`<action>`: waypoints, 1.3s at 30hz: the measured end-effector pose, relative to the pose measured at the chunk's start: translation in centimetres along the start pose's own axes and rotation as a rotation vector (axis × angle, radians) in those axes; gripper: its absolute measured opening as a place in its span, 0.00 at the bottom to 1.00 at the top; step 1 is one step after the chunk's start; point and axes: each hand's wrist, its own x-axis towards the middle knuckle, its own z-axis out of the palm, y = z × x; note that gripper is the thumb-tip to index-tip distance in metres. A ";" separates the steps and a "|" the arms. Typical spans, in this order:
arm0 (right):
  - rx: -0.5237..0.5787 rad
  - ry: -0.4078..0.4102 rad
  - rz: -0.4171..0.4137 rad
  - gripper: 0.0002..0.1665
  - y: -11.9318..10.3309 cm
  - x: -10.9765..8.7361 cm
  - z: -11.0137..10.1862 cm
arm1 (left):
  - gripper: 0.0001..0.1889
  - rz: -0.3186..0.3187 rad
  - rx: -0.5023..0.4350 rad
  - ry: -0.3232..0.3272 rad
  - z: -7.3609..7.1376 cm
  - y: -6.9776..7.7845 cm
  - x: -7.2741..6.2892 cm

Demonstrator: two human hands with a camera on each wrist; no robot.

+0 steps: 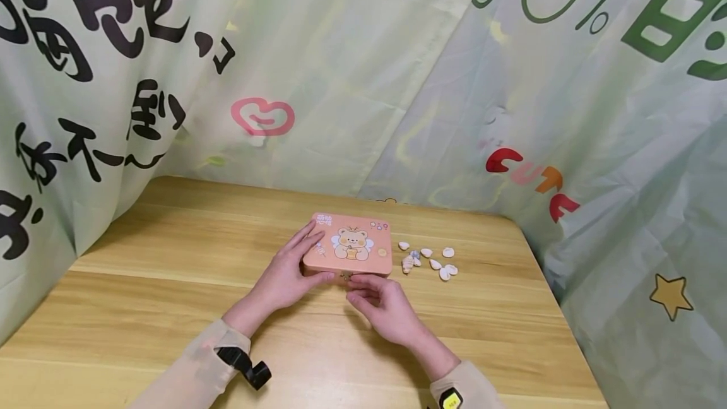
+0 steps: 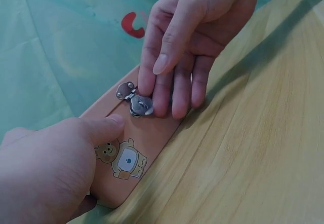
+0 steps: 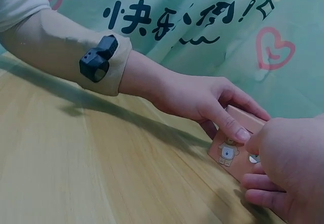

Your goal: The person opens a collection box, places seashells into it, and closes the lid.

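Note:
A pink tin box (image 1: pixel 363 266) with a winged bear on its lid lies flat on the table, its lid down. My left hand (image 1: pixel 282 278) grips its left side, fingers over the lid and thumb on the front wall. A metal latch (image 2: pixel 141 105) sits on that front wall, beside a small printed bear. My right hand (image 1: pixel 390 313) is at the latch, its fingertips against or just beside it. In the left wrist view the right thumb stands apart from the latch. The right wrist view hides most of the latch behind the right hand.
Several small white seashells (image 1: pixel 445 272) and a spiral shell (image 1: pixel 407 264) lie to the right of the box on the wooden table (image 1: pixel 187 251). A printed curtain (image 1: pixel 341 81) hangs behind and along both sides of the table.

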 end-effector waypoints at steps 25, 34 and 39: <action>0.220 0.192 0.058 0.06 -0.2 0.9 1.3 | 0.49 -0.012 0.012 -0.005 0.0 0.0 0.0; 0.207 0.199 0.094 0.07 -0.2 1.1 1.3 | 0.49 -0.007 0.015 -0.007 0.0 -0.1 0.0; 0.211 0.207 0.117 0.06 -0.5 1.1 1.2 | 0.50 -0.009 0.024 -0.008 0.0 -0.1 -0.1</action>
